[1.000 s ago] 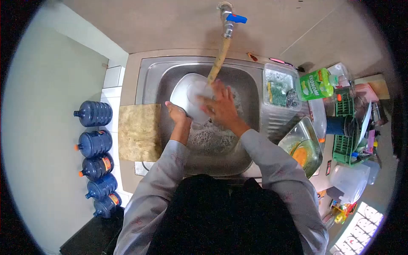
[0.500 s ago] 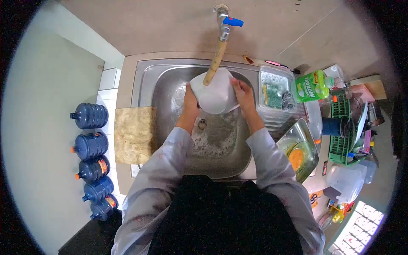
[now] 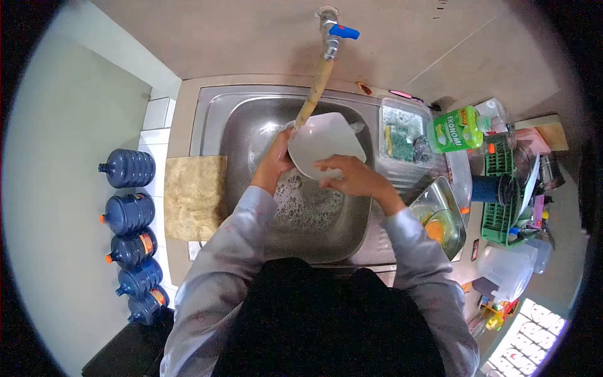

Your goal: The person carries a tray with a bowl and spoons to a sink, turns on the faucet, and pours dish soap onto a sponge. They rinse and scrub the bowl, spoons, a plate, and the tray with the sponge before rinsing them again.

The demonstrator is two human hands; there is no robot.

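A white squarish bowl (image 3: 326, 139) is held tilted over the steel sink (image 3: 251, 119), right under the hose (image 3: 312, 94) that hangs from the tap (image 3: 330, 28). My left hand (image 3: 276, 157) grips the bowl's left edge. My right hand (image 3: 348, 176) lies flat against the bowl's near rim, fingers spread across it. Soapy water covers the sink bottom (image 3: 308, 204).
A clear tub with sponges (image 3: 402, 135) and a green soap pouch (image 3: 455, 129) sit right of the sink. A steel tray with orange residue (image 3: 440, 226) and a green dish rack (image 3: 502, 188) stand further right. A brown mat (image 3: 195, 198) lies left; water jugs (image 3: 129, 213) line the floor.
The bowl has turned and tilted under the hose. My right hand slid from the bowl's right side to its near rim. My left hand still holds the left edge.
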